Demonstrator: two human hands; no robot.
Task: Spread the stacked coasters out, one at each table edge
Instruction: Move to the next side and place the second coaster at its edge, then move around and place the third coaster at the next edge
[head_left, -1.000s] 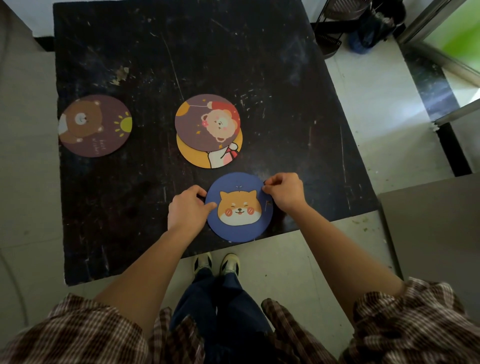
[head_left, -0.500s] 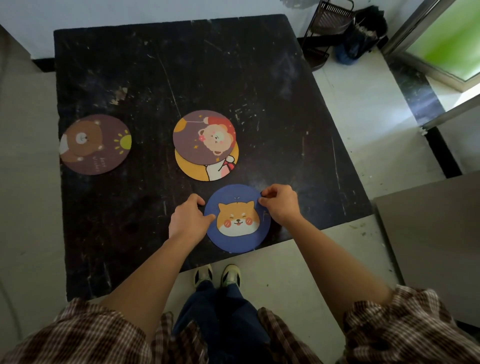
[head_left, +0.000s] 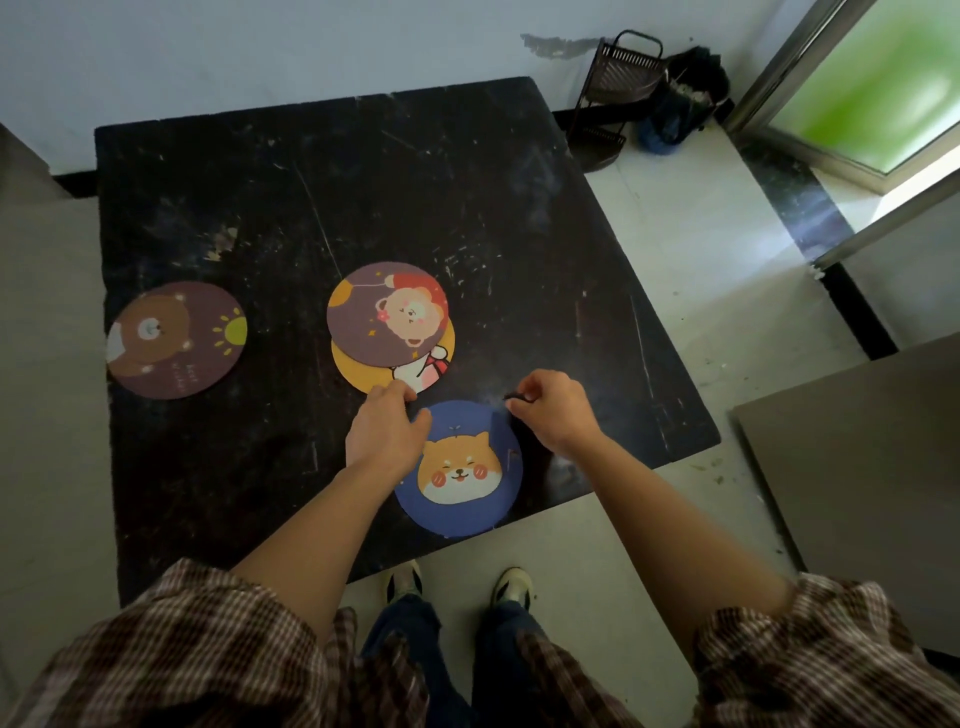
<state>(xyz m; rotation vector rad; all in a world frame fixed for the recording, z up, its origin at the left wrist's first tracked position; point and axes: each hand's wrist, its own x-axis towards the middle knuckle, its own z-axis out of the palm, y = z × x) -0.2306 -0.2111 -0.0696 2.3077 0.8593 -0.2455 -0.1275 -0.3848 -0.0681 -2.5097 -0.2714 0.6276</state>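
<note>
A blue dog coaster (head_left: 457, 470) lies flat at the near edge of the black table (head_left: 363, 182). A brown bear coaster (head_left: 176, 340) lies at the left edge. In the middle, a purple coaster (head_left: 387, 312) rests on a yellow coaster (head_left: 358, 371), shifted slightly off it. My left hand (head_left: 387, 434) is open, its fingertips at the yellow coaster's near rim and its thumb over the blue coaster's edge. My right hand (head_left: 553, 410) hovers just right of the blue coaster with fingers pinched together, and I see nothing clearly held in it.
A wall runs behind the table's far edge. A dark wire rack (head_left: 621, 88) and a dark bag (head_left: 685, 98) stand on the floor at the back right. A grey surface (head_left: 857, 467) lies to the right. My feet (head_left: 457, 587) are below the near edge.
Both hands have let go of the blue coaster. The left hand has moved forward to the middle stack, and the right hand has lifted off to the right. The view has tilted up.
</note>
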